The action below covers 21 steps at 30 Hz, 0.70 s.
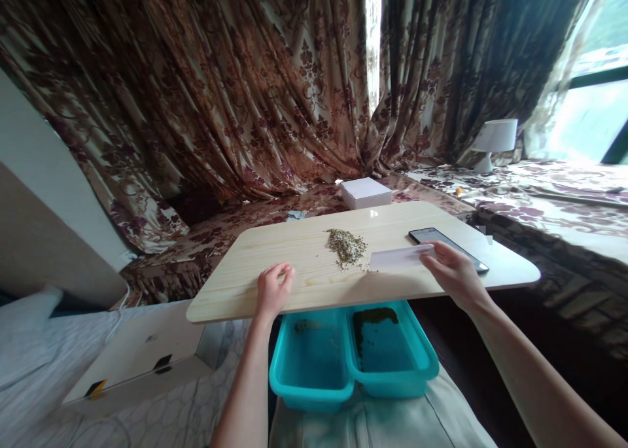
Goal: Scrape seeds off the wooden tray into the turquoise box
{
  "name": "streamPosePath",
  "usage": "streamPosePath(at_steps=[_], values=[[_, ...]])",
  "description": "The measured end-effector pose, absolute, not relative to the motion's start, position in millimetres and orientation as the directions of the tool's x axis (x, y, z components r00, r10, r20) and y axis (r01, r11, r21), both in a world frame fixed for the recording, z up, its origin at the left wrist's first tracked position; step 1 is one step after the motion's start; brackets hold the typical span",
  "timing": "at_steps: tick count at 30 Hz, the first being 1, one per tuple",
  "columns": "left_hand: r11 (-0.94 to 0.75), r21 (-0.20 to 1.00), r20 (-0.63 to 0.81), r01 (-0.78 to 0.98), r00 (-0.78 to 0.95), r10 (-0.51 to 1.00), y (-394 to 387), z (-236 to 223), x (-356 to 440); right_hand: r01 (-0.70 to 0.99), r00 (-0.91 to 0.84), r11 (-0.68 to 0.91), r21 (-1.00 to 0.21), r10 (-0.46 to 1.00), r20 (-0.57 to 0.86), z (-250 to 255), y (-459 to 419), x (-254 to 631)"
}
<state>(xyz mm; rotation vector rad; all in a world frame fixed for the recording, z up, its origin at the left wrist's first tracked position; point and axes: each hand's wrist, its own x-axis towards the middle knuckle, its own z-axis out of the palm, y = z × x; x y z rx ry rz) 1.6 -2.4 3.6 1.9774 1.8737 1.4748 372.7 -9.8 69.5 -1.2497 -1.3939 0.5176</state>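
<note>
A loose heap of mixed green and pale beans or seeds (pixel 347 246) lies on a light wood-grain table (pixel 299 239), with a few stray grains around it. Between the thumb and fingers of my right hand (pixel 452 271) is a thin white card (pixel 395 258); its far end is close to the right side of the heap. My left hand (pixel 275 290) rests at the table's near edge, left of the heap, its fingers curled in; whether they hold anything is hidden. Below the edge, two turquoise bins (pixel 311 396) sit side by side on my lap, grains inside both.
A dark phone (pixel 471 257) lies on the table beside my right hand. Behind the table are a white box (pixel 367 191) and a white lamp (pixel 495 137). A large carton (pixel 142 356) is on the bed at left. Patterned curtains (pixel 235 82) hang at the back.
</note>
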Motion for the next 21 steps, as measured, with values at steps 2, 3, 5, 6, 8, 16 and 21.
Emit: streamPosePath(at_steps=[2, 3, 5, 6, 8, 16, 21], values=[[-0.269, 0.602, 0.583, 0.751, -0.183, 0.792, -2.6, 3.7, 1.8, 0.369, 0.202, 0.343, -0.864, 0.878, 0.435, 70.5, -9.8, 371.9], [-0.270, 0.602, 0.584, 0.751, -0.183, 0.791, -2.8, 3.8, 2.0, 0.362, 0.205, 0.346, -0.866, 0.876, 0.436, 70.7, -9.0, 371.2], [-0.271, 0.602, 0.585, 0.751, -0.183, 0.790, -3.1, 4.2, 2.3, 0.354, 0.206, 0.358, -0.864, 0.871, 0.445, 70.7, -6.9, 369.1], [-0.271, 0.602, 0.585, 0.751, -0.184, 0.790, -3.3, 4.4, 2.4, 0.352, 0.200, 0.364, -0.862, 0.870, 0.450, 70.7, -6.2, 368.0], [-0.270, 0.602, 0.585, 0.751, -0.184, 0.790, -3.5, 4.8, 2.6, 0.352, 0.184, 0.371, -0.859, 0.873, 0.452, 71.0, -6.1, 366.3], [-0.264, 0.601, 0.583, 0.754, -0.188, 0.791, -3.4, 4.8, 2.6, 0.319, 0.197, 0.362, -0.876, 0.879, 0.434, 74.3, -14.1, 370.4], [-0.269, 0.599, 0.585, 0.754, -0.183, 0.790, -2.9, 4.4, 2.2, 0.333, 0.237, 0.320, -0.887, 0.882, 0.407, 71.4, -13.7, 375.5]])
